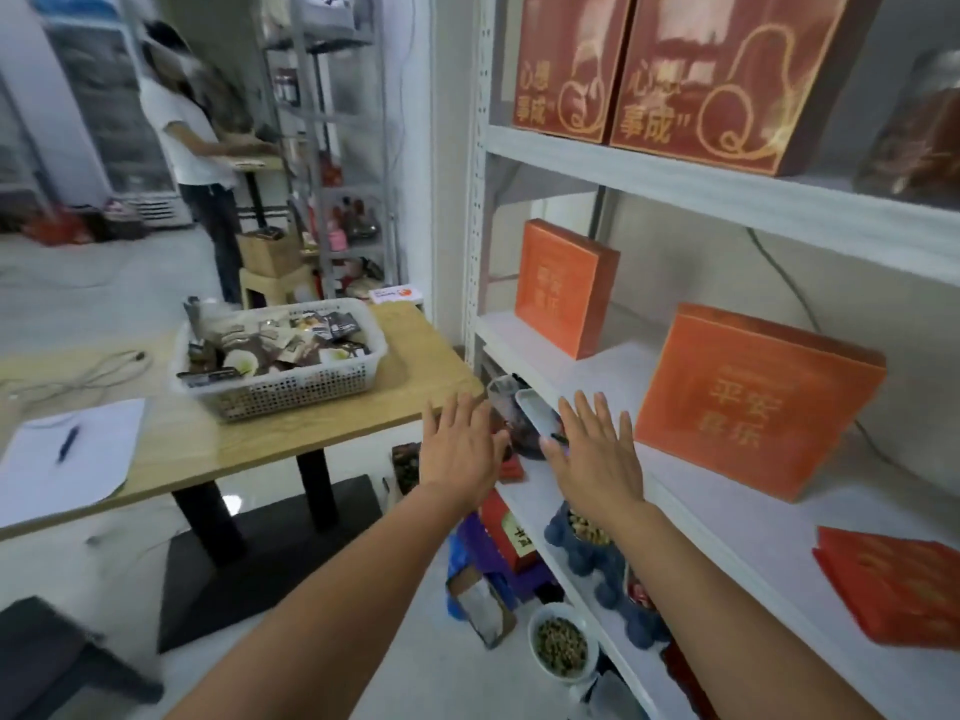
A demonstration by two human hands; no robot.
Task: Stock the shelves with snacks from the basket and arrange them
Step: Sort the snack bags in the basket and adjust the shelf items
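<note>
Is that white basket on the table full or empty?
Full: the basket is heaped with snack packets up to its rim.

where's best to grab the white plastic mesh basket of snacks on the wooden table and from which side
Take the white plastic mesh basket by its flared rim at the two short ends, one hand each, probably from the near long side. It sits level on the wooden table, full of packets, so fingers hooked under the rim should keep it balanced.
</note>
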